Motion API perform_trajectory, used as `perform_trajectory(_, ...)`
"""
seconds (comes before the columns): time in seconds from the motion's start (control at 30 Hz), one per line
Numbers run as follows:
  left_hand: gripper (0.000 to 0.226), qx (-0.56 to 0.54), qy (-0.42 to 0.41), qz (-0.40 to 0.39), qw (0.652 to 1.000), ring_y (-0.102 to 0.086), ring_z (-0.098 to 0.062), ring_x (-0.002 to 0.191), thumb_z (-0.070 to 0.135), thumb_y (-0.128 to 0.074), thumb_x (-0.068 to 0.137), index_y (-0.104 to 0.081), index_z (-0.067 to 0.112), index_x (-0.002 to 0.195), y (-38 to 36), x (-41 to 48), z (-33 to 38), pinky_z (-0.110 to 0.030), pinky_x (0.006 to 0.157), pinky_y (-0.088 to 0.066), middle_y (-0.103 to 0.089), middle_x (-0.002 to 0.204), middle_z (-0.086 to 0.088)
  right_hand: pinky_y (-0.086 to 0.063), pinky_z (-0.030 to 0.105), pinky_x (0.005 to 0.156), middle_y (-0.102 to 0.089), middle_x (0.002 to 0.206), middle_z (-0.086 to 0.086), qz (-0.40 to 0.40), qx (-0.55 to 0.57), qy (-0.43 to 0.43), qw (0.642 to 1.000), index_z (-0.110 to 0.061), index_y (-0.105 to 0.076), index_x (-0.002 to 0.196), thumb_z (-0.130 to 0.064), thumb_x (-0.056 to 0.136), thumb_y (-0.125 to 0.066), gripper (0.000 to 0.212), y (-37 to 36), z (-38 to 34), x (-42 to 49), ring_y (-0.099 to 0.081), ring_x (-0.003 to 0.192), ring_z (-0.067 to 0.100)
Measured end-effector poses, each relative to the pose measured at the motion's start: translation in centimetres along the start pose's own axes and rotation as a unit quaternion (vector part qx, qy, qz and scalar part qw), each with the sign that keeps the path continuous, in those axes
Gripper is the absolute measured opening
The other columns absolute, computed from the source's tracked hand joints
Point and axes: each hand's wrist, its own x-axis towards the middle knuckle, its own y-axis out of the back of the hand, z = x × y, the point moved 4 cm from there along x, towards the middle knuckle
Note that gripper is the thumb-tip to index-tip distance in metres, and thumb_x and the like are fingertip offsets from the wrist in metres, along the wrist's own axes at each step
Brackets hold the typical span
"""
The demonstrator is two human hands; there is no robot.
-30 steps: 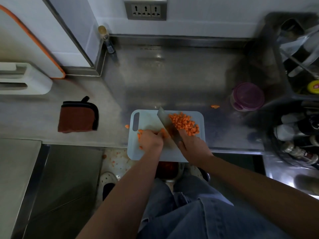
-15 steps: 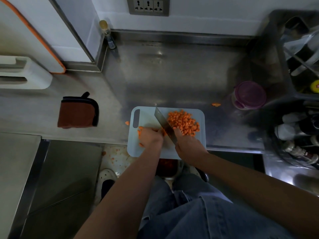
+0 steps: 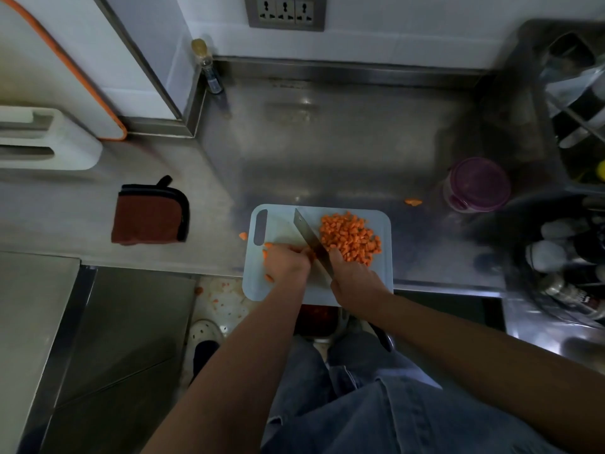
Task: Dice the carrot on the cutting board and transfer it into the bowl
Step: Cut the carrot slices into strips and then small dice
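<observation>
Folded cloth (image 3: 149, 213): lies on the tabletop (image 3: 327, 152), well left of the work and not involved.
Stray bit (image 3: 243, 236): one orange piece just off the left edge of the cutting board (image 3: 278, 221), and another (image 3: 413, 202) off to its right.
Left hand (image 3: 286, 262): fingers curled down over the remaining carrot (image 3: 267, 246) at the board's near-left. It pins the carrot in the same spot as a second ago.
Knife (image 3: 311, 240): the blade crosses the board diagonally between the two hands. It now shows thinner and more edge-on than a second ago, with its tip slightly further left.
Right hand (image 3: 355, 280): wrapped around the knife handle in a firm grip, the forefinger up by the blade's heel.
Diced carrot (image 3: 352, 239): a heap on the board's right half, just beside the blade and about the same size as before.
Purple-lidded tub (image 3: 476, 185): stands on the tabletop right of the board, lid on.
Bowl: I cannot tell which vessel it is (something metal-rimmed with red inside peeks from under the board's near edge).
Meaning for the task: the blade's shift toward the left hand suggests another cut on the last pieces. Dicing looks nearly finished, and the transfer has not yet begun.
</observation>
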Motion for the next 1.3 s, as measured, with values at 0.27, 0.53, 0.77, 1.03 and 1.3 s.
perform_trajectory(0.27, 0.022, 0.018, -0.005, -0.007, 1.000, -0.067, -0.024, 0.089, 0.034, -0.080, 0.075, -0.077, 0.014, 0.083, 0.3, -0.1, 0.6, -0.035, 0.082, -0.055, -0.073, 0.087, -0.006, -0.052, 0.042, 0.074, -0.056, 0.091, 0.009, 0.002, -0.005, 0.000, 1.000, -0.011, -0.027, 0.135, -0.009, 0.093, -0.047, 0.047, 0.1, 0.0, 0.2, -0.061, 0.086, 0.029)
perform_trajectory(0.53, 0.021, 0.008, 0.021, -0.021, 1.000, -0.070, -0.026, 0.074, 0.032, -0.083, 0.067, -0.074, 0.015, 0.074, 0.0, 0.6, 0.4, -0.039, 0.071, -0.060, -0.072, 0.074, -0.006, -0.053, 0.048, 0.076, -0.061, 0.096, 0.014, 0.004, -0.019, 0.009, 1.000, -0.010, -0.026, 0.135, -0.009, 0.094, -0.045, 0.045, -0.4, 0.1, 0.3, -0.063, 0.085, 0.032)
perform_trajectory(0.77, 0.016, 0.004, 0.032, -0.045, 0.998, -0.071, -0.028, 0.072, 0.026, -0.081, 0.070, -0.073, 0.012, 0.070, -0.7, 2.0, -0.5, -0.041, 0.068, -0.061, -0.071, 0.068, -0.006, -0.047, 0.036, 0.067, -0.060, 0.092, 0.010, 0.015, -0.018, 0.024, 0.999, -0.010, -0.030, 0.131, -0.012, 0.096, -0.046, 0.039, -0.2, 0.2, 0.8, -0.062, 0.082, 0.028)
perform_trajectory(1.03, 0.032, 0.019, -0.011, -0.055, 0.998, -0.069, -0.021, 0.075, 0.040, -0.071, 0.084, -0.076, 0.009, 0.076, 2.1, -1.7, 2.1, -0.032, 0.078, -0.055, -0.073, 0.073, -0.007, -0.030, 0.028, 0.052, -0.050, 0.072, 0.001, 0.110, 0.054, 0.027, 0.992, -0.011, -0.032, 0.139, -0.014, 0.098, -0.042, 0.043, 2.4, 0.7, 1.0, -0.054, 0.060, 0.022)
perform_trajectory(1.3, 0.035, 0.088, -0.055, -0.038, 0.994, -0.070, -0.023, 0.080, 0.042, -0.065, 0.088, -0.075, 0.009, 0.081, 3.1, -2.3, 2.8, -0.029, 0.071, -0.050, -0.073, 0.077, -0.007, -0.033, 0.029, 0.058, -0.056, 0.078, 0.004, 0.131, 0.110, 0.017, 0.985, -0.011, -0.029, 0.142, -0.013, 0.097, -0.041, 0.047, 2.9, 2.0, 1.0, -0.049, 0.061, 0.015)
